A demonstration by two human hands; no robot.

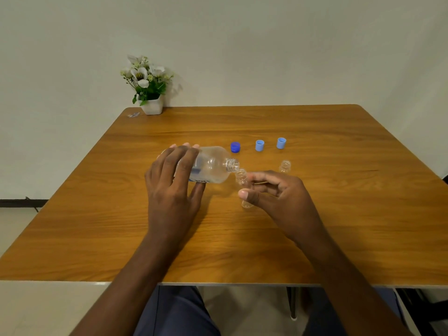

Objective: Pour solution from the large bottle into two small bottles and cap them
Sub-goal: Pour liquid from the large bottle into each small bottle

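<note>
My left hand (173,187) grips the large clear bottle (212,164), tipped on its side with its open neck pointing right. The neck sits right over the mouth of a small clear bottle (242,184), which my right hand (274,195) holds between thumb and fingers, slightly tilted above the table. The second small bottle (285,166) stands open just behind my right hand. Behind them lie a dark blue cap (235,147) and two light blue caps (259,145) (281,143). Any liquid stream is too faint to make out.
The wooden table (242,238) reaches to the wall. A white pot of white flowers (148,88) stands at the far left corner, with a small scrap (134,114) beside it. My legs show below the near edge.
</note>
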